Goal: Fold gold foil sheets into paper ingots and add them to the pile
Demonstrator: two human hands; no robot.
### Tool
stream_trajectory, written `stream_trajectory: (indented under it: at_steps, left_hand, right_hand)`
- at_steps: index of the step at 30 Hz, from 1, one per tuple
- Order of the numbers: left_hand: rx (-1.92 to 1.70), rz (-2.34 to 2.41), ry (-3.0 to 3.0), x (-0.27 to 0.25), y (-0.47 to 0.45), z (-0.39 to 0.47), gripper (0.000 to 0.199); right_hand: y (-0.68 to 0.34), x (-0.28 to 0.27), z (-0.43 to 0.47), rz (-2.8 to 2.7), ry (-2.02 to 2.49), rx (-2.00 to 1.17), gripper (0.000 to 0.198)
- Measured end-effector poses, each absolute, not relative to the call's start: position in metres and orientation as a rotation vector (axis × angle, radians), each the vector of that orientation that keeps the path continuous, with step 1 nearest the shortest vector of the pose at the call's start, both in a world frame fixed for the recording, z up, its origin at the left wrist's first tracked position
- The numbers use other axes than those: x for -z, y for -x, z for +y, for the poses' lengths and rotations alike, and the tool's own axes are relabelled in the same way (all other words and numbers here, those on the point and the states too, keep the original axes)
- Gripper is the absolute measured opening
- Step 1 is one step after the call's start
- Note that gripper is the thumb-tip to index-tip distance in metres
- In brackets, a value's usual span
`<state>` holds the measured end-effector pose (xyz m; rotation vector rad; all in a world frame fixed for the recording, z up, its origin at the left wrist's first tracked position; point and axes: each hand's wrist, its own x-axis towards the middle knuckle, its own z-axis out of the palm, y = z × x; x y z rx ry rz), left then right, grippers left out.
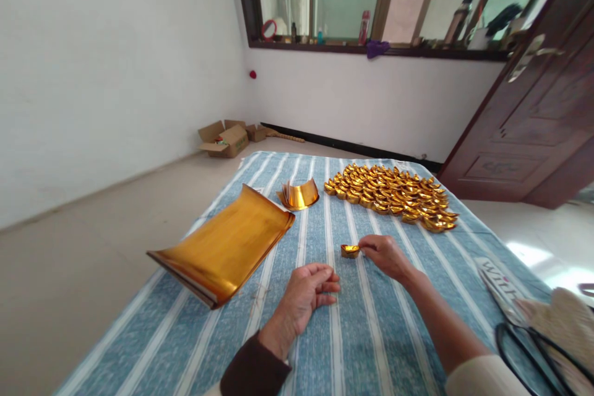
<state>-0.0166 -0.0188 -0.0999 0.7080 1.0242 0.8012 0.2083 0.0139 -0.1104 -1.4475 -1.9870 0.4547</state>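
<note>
My right hand pinches one end of a small folded gold paper ingot, held low over the striped cloth. Just left of it rests my left hand, its fingers loosely bent and a little apart, with nothing seen in them. A stack of large gold foil sheets lies to the left, its ends curling up. Behind my hands stands a smaller curved bundle of gold foil paper. Many finished gold ingots are massed together at the far right of the table.
Black-handled scissors lie at the right edge beside a beige cloth. Beyond the table, open cardboard boxes sit on the floor by the wall. A dark red door stands at the right, and a window sill holds bottles.
</note>
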Motion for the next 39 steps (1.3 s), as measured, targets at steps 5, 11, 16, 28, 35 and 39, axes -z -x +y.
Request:
stream_trajectory:
  at_steps: [5,11,16,28,35,39]
  left_hand:
    - [-0.793,1.038,-0.703,0.102,0.017,-0.018,0.007]
    - [-0.8,1.014,-0.688,0.102,0.017,-0.018,0.007]
    - [-0.817,1.026,-0.673,0.101,0.016,-0.019,0.006]
    - [-0.797,1.065,-0.706,0.099,0.016,-0.019,0.006]
    - [-0.798,1.05,-0.723,0.103,0.018,-0.02,0.01]
    - [-0.796,1.031,-0.715,0.104,0.019,-0.02,0.014]
  right_hand:
    - [-0.209,0.116,0.011,-2.054,1.392,-0.352,0.026]
    - [-0.201,0.115,-0.007,-2.148,1.291,-0.223,0.032]
    - [-0.193,0.11,-0.017,-2.218,1.213,-0.111,0.034]
    - [-0.2,0.113,0.013,-2.119,1.277,-0.236,0.03]
    - [-0.213,0.108,0.078,-2.028,1.415,-0.185,0.024]
    - [-0.215,0.106,0.114,-2.008,1.512,-0.131,0.023]
